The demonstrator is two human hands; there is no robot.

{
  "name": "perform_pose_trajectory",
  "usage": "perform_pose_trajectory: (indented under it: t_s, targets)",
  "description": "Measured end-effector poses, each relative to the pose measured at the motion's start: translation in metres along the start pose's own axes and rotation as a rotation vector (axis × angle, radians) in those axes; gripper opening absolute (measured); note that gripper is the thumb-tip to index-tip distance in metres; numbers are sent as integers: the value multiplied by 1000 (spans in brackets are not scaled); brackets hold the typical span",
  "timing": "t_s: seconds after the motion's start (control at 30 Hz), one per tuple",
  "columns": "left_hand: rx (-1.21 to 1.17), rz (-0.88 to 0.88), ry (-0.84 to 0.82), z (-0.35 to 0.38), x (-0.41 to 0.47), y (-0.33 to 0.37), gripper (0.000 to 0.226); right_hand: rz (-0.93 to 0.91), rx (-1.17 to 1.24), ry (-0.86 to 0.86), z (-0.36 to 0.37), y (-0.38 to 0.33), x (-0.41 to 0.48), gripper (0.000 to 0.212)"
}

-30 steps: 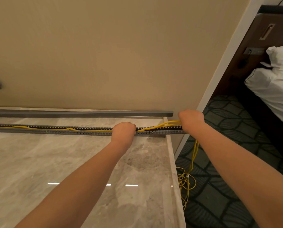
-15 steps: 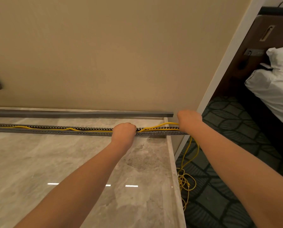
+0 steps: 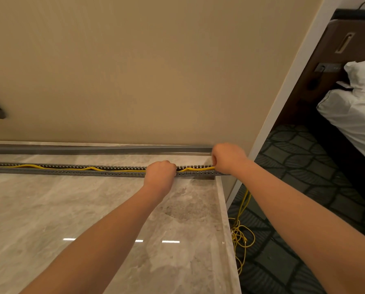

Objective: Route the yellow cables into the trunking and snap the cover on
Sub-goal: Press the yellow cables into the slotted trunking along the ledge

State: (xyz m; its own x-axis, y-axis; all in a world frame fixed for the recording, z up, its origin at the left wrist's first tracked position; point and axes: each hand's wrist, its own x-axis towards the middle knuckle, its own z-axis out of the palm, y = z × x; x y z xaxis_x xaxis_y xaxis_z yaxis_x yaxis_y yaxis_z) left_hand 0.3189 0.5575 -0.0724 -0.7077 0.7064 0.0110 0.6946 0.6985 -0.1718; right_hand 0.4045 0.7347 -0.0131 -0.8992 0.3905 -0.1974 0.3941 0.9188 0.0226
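My bare left hand (image 3: pixel 160 174) and bare right hand (image 3: pixel 228 158) show uncovered forearms: no sleeves, gloves, rings or watch.

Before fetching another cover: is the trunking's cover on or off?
Off. The slotted trunking lies open on top, yellow cables visible inside, and the long grey cover lies apart against the wall.

A grey marble counter (image 3: pixel 71 209) fills the lower left of the frame. Across its upper part lies the slotted grey trunking (image 3: pixel 71 171) with yellow cables (image 3: pixel 31 166) in it; behind, along the wall, lies the grey cover (image 3: pixel 92 149). More cable is heaped on the patterned carpet (image 3: pixel 304 187) at lower right.
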Motion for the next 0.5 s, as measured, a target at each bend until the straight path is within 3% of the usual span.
perform_pose_trajectory:
  t_s: [0.13, 0.3, 0.5]
  targets:
    - [-12, 0, 37, 1, -3, 0, 15, -52, -28, -49, 2, 4, 2, 17]
    - [-36, 18, 74, 5, -7, 1, 31, -99, -179, 17, 9, -5, 1, 15]
    - [-53, -9, 82, -1, -12, 5, 22, -152, -213, 75, 21, -6, -3, 17]
